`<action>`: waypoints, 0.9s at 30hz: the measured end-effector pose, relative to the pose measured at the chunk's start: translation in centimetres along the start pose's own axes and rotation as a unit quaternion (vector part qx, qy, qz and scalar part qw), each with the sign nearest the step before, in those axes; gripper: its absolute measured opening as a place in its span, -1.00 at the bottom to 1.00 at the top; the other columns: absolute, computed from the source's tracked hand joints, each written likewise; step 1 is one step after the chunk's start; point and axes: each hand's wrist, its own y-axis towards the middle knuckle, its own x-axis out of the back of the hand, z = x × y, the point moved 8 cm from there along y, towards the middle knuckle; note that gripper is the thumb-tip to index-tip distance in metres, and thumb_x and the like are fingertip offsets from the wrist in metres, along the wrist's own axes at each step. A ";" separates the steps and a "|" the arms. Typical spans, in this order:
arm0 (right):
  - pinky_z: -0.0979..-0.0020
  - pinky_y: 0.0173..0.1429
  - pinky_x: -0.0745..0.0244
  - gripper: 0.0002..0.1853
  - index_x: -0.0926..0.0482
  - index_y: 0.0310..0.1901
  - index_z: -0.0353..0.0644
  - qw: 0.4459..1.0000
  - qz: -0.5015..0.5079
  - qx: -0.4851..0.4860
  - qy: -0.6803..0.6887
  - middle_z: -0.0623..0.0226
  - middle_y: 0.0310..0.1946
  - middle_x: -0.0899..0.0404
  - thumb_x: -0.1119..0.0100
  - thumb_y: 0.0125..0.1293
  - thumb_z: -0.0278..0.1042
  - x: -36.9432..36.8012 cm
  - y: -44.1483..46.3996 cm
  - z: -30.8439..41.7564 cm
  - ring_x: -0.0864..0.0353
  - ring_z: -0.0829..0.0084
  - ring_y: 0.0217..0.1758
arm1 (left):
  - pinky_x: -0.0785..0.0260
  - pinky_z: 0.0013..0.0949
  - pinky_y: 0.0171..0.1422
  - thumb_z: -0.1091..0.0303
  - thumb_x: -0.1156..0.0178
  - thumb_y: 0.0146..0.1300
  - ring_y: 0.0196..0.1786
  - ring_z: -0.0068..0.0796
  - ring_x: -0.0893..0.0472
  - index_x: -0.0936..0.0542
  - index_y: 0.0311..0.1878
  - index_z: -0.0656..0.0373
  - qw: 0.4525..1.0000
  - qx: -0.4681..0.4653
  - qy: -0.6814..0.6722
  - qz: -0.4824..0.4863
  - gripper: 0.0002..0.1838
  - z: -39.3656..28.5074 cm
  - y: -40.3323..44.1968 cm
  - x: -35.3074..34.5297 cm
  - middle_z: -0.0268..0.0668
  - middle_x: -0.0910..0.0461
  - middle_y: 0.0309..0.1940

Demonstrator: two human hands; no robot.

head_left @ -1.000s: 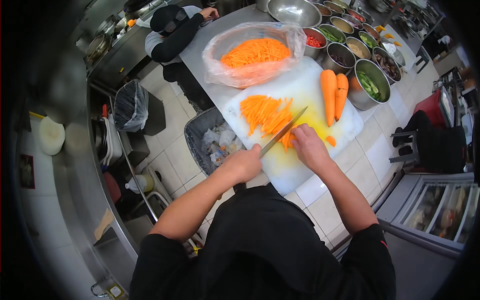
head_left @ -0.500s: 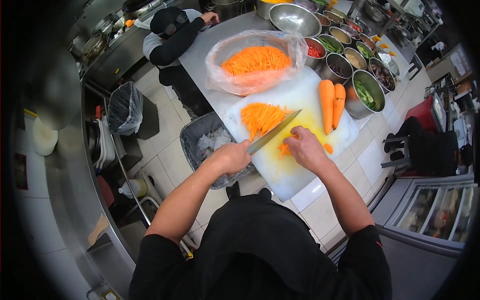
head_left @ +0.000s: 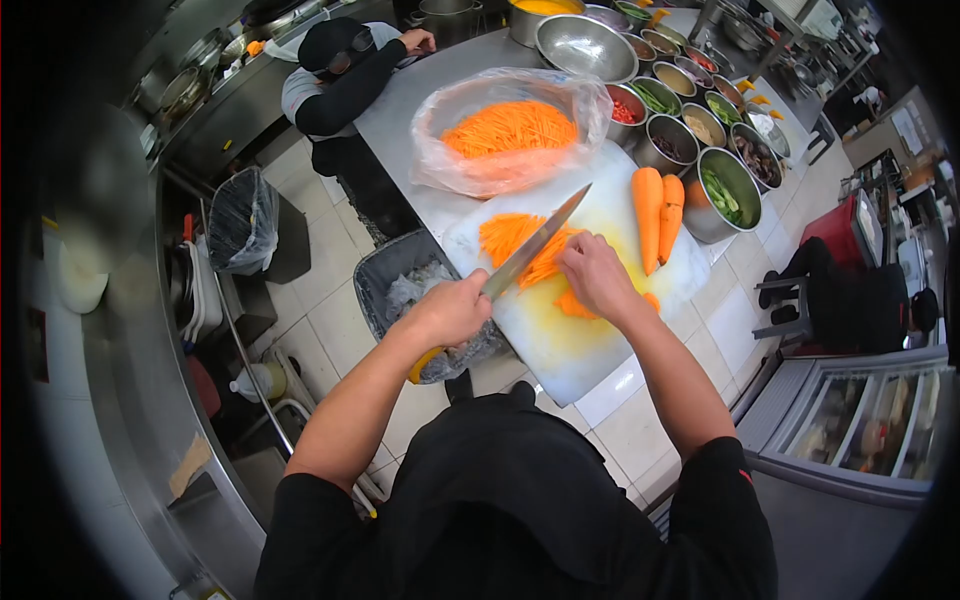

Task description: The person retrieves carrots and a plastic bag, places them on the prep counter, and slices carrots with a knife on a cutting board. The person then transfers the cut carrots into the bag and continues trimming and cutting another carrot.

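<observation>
Left hand [head_left: 452,312] clamped on knife [head_left: 537,246], blade angled over shredded carrot [head_left: 503,236] on cutting board [head_left: 575,362]. Right hand [head_left: 600,277], apart from left, fingers at shreds' edge, can't tell if pinching; whole carrots [head_left: 647,215] lie right.

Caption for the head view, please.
Left hand holding a knife over carrot strips on a cutting board, right hand alongside.
</observation>
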 end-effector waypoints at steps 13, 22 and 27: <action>0.10 0.09 -0.59 -0.75 -0.68 -0.01 -0.27 0.946 -0.056 -0.318 -0.002 -0.02 -0.04 -0.65 -0.33 0.32 -0.39 7.0 -13.1 -9.1 -0.67 -0.02 -0.07 | -0.46 0.29 0.07 0.26 0.05 0.47 -0.12 0.38 -0.69 -0.39 0.09 0.29 0.987 0.008 0.162 0.025 -0.70 -2.1 -4.5 -4.0 0.27 -0.69 -0.26; 0.01 0.13 -0.56 -0.79 -0.60 -0.14 -0.28 0.936 0.095 -0.337 -0.027 -0.09 -0.08 -0.59 -0.25 0.29 -0.33 3.3 -11.3 -10.0 -0.64 -0.12 0.04 | -0.44 0.29 0.10 0.26 0.05 0.46 -0.08 0.38 -0.67 -0.40 0.12 0.27 0.984 0.008 0.175 0.016 -0.69 -0.9 -2.7 -5.1 0.31 -0.68 -0.24; 0.08 0.05 -0.58 -0.79 -0.58 -0.16 -0.28 0.961 0.028 -0.275 0.014 -0.04 -0.18 -0.62 -0.28 0.19 -0.42 3.4 -11.7 -9.7 -0.66 -0.05 -0.08 | -0.44 0.29 0.09 0.26 0.05 0.45 -0.09 0.37 -0.67 -0.41 0.11 0.27 0.988 -0.026 0.155 0.000 -0.69 -0.4 -2.5 -4.9 0.30 -0.67 -0.24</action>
